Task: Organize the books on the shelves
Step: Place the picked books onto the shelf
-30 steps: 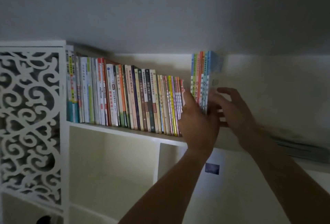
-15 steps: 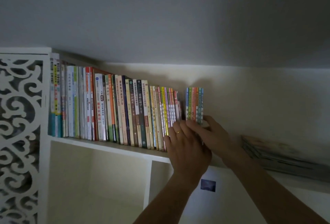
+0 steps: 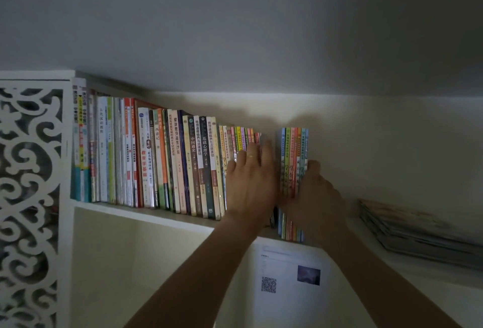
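Note:
A long row of upright books (image 3: 167,158) fills the left part of the top shelf (image 3: 146,216). To its right a small bundle of thin colourful books (image 3: 294,150) stands upright on the shelf, a narrow gap apart from the row. My left hand (image 3: 251,178) reaches into that gap with straight fingers, lying against the last thin books of the row. My right hand (image 3: 313,192) grips the bundle from its right side, thumb up along the outer book; it hides the bundle's lower middle.
A stack of flat-lying books (image 3: 418,231) rests on the shelf at the far right. A white carved lattice panel (image 3: 28,197) closes the left side. Below the shelf hangs a paper with a QR code (image 3: 287,275). The ceiling sits close above.
The bundle came down from its raised position and now stands on the shelf. My left hand shifted up into the gap beside the row.

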The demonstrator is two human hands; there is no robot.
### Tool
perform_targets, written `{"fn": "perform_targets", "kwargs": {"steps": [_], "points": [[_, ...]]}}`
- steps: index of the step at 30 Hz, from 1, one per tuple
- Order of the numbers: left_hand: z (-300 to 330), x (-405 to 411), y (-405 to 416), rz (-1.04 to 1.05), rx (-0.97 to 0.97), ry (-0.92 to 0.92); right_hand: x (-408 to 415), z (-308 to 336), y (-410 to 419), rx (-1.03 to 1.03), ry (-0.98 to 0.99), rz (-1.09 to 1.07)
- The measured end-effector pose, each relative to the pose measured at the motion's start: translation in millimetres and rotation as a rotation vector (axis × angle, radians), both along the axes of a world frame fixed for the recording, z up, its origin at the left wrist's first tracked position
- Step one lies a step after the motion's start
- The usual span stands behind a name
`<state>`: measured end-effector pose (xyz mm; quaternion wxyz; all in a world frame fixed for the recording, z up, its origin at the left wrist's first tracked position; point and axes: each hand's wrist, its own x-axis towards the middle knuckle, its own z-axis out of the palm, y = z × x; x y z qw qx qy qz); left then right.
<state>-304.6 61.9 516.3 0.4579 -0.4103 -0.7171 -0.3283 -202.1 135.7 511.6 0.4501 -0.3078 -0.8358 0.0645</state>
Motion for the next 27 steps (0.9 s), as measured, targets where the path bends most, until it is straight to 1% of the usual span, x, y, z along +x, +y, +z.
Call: {"fn": "perform_targets", "kwargs": {"steps": [2,5,7,12,14,15,18,20,22,25,27], "points": [[8,-3,2,0.066,-0.099,-0.003,-1,-6,0,0.006,-0.018,0.01],[8,-3,4,0.144,-0.172,0.004,-2,-14,-1,0.059,-0.053,-0.06],[8,1,9,0.118,-0.147,-0.048,-2,-16,-3,0.069,-0.054,-0.084],[16,14,16,-0.058,0.057,-0.25,2,-16,0,0.05,-0.041,-0.069],[16,15,16,-0.111,0.135,-0.26,4,-16,1,0.035,-0.03,-0.044],[15,15,15,-0.126,0.155,-0.237,5,-17,2,0.029,-0.026,-0.035],[6,15,14,-0.157,0.121,-0.145,5,-18,5,0.003,-0.004,-0.022],[0,16,17,-0.185,0.062,-0.179,5,-19,8,-0.014,0.004,-0.007],[-2,15,19,-0.163,0.043,-0.238,5,-21,10,-0.028,0.003,0.01],[-3,17,18,-0.127,-0.029,-0.258,5,-19,13,-0.043,-0.001,0.047],[-5,18,14,-0.157,0.021,-0.268,4,-14,14,-0.077,-0.026,0.101]]}}
